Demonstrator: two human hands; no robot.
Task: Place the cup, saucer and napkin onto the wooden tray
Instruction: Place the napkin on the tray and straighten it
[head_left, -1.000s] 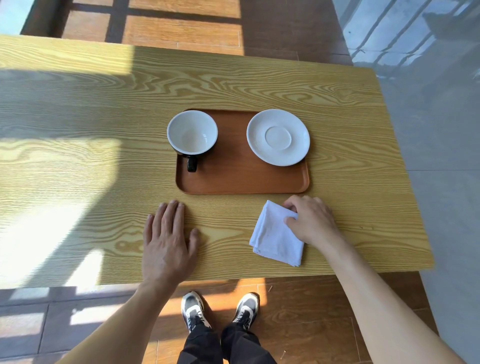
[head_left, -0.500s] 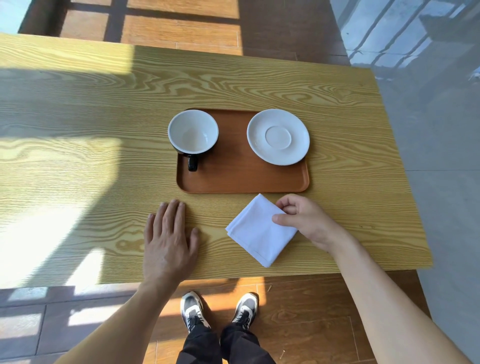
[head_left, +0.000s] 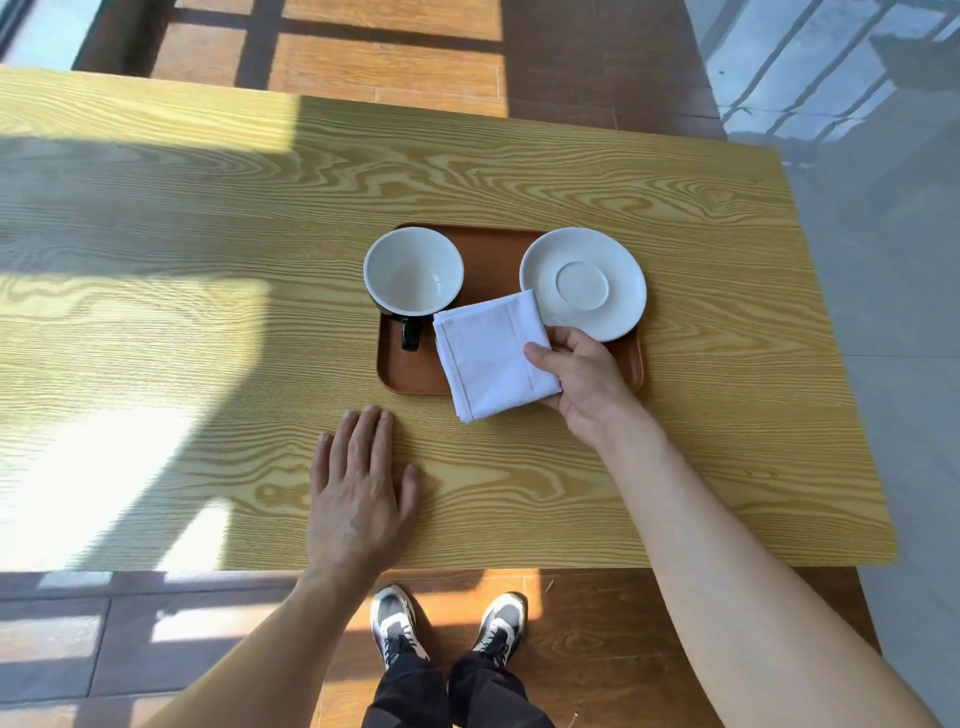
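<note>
White cloth, the folded napkin (head_left: 491, 358), is pinched at its right edge by the right hand (head_left: 582, 382), thumb on top and fingers curled beneath. In the head view it is held over the near middle part of the tray (head_left: 410, 371), with its near corner reaching past the tray's front rim above the table (head_left: 208, 218). Its far corner overlaps the near left edge of the saucer (head_left: 584, 283) as seen from here; whether the two touch I cannot tell.

The saucer sits at the tray's right end. The cup (head_left: 414, 278), white inside and dark outside, stands upright at the left end, its handle pointing toward the person.

The left hand (head_left: 361, 491) lies flat, palm down, fingers spread on the table, near the tray's front left corner, holding nothing.
</note>
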